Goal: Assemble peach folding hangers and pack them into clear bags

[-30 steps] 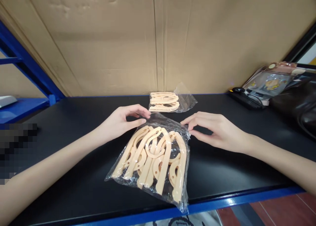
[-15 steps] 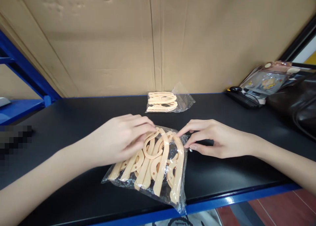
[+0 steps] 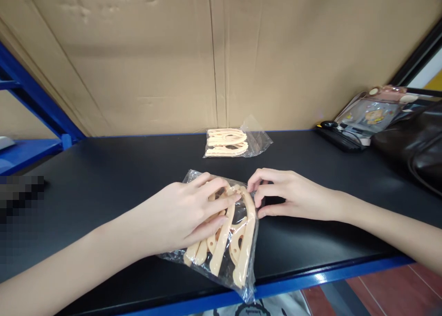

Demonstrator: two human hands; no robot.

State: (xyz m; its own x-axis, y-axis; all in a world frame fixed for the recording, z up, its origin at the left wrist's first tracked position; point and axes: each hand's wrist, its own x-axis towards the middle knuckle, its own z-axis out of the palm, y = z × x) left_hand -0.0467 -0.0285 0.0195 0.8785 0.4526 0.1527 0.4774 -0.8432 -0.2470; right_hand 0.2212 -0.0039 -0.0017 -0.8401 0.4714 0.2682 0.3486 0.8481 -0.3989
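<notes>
A clear plastic bag point(image 3: 224, 279) of cream-coloured folding hangers point(image 3: 245, 237) lies near the table's front edge, its lower corner reaching over the blue rim. Across the top of it rests my left hand point(image 3: 193, 214), palm down with fingers stretched out, covering the bag's left half. At the bag's upper right edge is my right hand point(image 3: 290, 194). Its fingers are bent but apart from the thumb, and the tips touch or nearly touch the plastic. Farther back lies a second clear bag of similar cream hangers point(image 3: 228, 143), with its loose plastic to the right.
The black tabletop point(image 3: 113, 178) backs onto a cardboard wall point(image 3: 138, 67). To the right sit a black keyboard-like object point(image 3: 340, 138), a clear pouch point(image 3: 369, 115) and a dark leather bag point(image 3: 410, 141). A blue metal frame point(image 3: 37, 95) stands on the left.
My left hand has slid right and slightly toward me over the near bag, hiding more hangers. The near bag has shifted a little. My right hand's fingers have curled in more.
</notes>
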